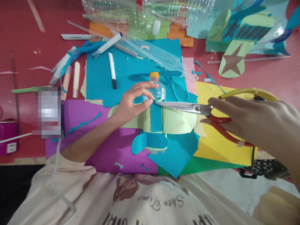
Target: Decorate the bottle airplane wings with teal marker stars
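My left hand point(133, 103) is closed around a small clear plastic bottle point(157, 90) with a yellow cap, which is wrapped in pale green and teal paper point(156, 120) shaped like wings. My right hand point(255, 123) grips scissors point(187, 107) with red and yellow handles. The blade tips point left and touch the bottle just below its shoulder, next to my left thumb. A teal paper tail piece point(150, 143) hangs at the bottle's lower end.
Coloured paper sheets, teal point(105, 78), purple point(112, 150) and yellow point(222, 150), cover the red floor. A black-tipped marker point(112, 70), several glue sticks point(76, 78) and clear plastic strips lie at the back. Large clear bottles point(140, 12) and a paper plane point(236, 40) sit at the top.
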Motion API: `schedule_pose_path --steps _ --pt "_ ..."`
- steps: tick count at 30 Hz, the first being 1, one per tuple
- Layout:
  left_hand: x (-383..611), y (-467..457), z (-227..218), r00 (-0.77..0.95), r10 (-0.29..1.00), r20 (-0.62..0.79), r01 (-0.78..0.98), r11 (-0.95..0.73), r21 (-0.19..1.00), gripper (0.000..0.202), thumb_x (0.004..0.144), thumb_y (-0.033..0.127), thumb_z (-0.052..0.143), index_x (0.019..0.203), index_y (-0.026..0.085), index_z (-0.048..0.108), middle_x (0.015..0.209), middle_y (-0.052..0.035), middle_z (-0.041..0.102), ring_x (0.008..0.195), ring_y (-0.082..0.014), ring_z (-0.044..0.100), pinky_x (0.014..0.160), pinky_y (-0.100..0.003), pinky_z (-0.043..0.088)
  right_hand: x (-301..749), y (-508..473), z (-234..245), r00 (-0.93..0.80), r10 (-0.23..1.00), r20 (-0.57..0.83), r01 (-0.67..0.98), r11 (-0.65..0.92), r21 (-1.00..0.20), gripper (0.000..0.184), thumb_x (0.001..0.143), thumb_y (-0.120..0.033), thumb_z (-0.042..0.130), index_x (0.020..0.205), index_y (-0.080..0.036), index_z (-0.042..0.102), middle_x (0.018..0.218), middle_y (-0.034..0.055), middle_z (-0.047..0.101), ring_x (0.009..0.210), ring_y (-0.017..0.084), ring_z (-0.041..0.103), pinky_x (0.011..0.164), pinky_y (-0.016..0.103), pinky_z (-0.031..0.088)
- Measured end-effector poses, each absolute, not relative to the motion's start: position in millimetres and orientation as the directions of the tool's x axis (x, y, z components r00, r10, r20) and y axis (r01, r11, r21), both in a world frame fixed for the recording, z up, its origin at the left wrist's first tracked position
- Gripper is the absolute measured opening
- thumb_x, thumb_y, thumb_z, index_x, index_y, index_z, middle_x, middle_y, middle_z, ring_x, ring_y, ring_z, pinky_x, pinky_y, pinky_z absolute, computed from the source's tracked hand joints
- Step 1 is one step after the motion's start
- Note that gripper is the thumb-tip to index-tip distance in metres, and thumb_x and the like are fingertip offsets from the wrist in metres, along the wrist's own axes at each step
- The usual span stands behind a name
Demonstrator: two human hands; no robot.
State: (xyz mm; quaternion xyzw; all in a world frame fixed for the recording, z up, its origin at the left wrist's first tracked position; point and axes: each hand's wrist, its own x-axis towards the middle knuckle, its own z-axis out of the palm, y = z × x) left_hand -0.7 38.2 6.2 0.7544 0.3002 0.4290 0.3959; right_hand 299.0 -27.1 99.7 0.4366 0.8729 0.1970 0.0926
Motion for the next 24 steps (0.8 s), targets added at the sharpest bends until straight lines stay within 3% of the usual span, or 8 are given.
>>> schedule_pose_path --steps 7,17,24 --pt "-0.7 38.3 4.8 0.441 0.807 0.392 0.081 -0.470 0.879 0.006 0.094 0.028 0.061 0.088 0.026 0.063 0.121 -0.0027 0.071 0.123 -0.0220 0.061 0.105 -0.046 0.049 295.6 -28.9 105.3 -0.562 0.827 -0.006 0.768 0.524 0.369 0.073 0.099 -0.056 -0.001 0.101 -0.022 0.064 0.090 0.0073 0.076 0.048 0.020 0.061 0.037 0.027 0.026" --pt "-0.6 36.8 7.5 0.435 0.827 0.356 0.071 -0.425 0.902 0.006 0.092 0.027 0.061 0.087 0.025 0.064 0.121 -0.0025 0.071 0.123 -0.0228 0.060 0.107 -0.045 0.048 296.8 -31.0 103.8 -0.496 0.867 -0.049 0.823 0.487 0.292 0.082 0.094 -0.064 -0.005 0.101 -0.025 0.067 0.096 0.0085 0.076 0.054 0.021 0.063 0.038 0.030 0.032" --pt "-0.7 38.3 4.4 0.428 0.822 0.376 0.051 -0.437 0.898 0.007 0.092 0.029 0.062 0.086 0.027 0.065 0.121 -0.0006 0.071 0.123 -0.0222 0.061 0.107 -0.045 0.048 292.1 -31.0 102.2 -0.506 0.862 -0.030 0.822 0.493 0.285 0.075 0.098 -0.061 0.001 0.096 -0.024 0.066 0.090 0.0070 0.077 0.052 0.020 0.064 0.036 0.029 0.035"
